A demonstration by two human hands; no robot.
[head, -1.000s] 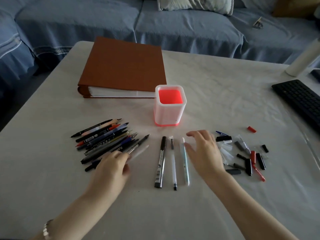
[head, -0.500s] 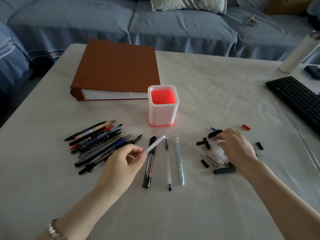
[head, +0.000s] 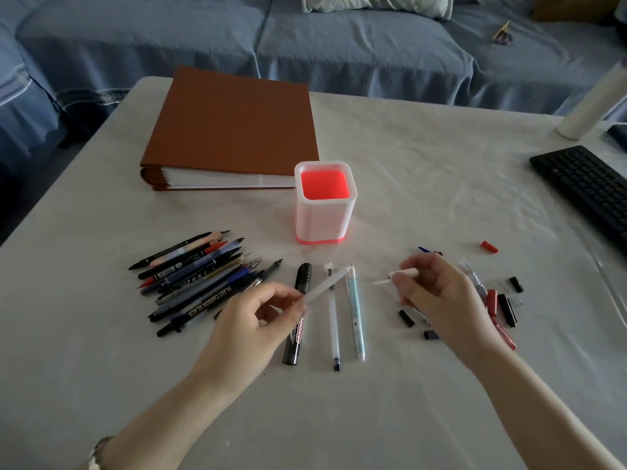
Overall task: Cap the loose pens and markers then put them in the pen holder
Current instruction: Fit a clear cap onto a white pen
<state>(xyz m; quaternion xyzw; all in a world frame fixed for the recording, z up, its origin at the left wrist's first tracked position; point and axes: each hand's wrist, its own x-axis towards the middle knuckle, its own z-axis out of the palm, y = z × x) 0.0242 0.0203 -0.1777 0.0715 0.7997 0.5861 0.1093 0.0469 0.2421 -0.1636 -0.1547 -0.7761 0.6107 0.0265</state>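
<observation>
Pen (head: 327, 285) and cap (head: 405, 274) are both off the table (head: 339, 418), one in each hand, and we read this as the start of a capping. The left hand (head: 247, 323) pinches the white pen near its lower end between thumb and fingertips, so the long free end slants up and right toward the other hand. The right hand (head: 441, 296) holds the small white cap in curled fingertips, level with that free end but apart from it. A thin part of the cap sticks out toward the pen. We cannot tell which way its opening faces.

We judge the layout to be a sorting. The pile (head: 200, 276) of uncapped pens lies at the left, the loose caps (head: 505, 305) at the right, and the marker (head: 298, 320) and blue pen (head: 355, 317) lie side by side between them, under the raised pen. The holder (head: 324, 218) stands just behind, upright, and we see nothing in it.

Half a second ago the left hand already pinches this pen, in much the same slant. The right hand then lies low over the caps, palm down. Now it is up and turned toward the pen, with the cap in its fingertips. A second ago the left hand is at the edge of the pile, and the right hand hovers spread beside the blue pen.
</observation>
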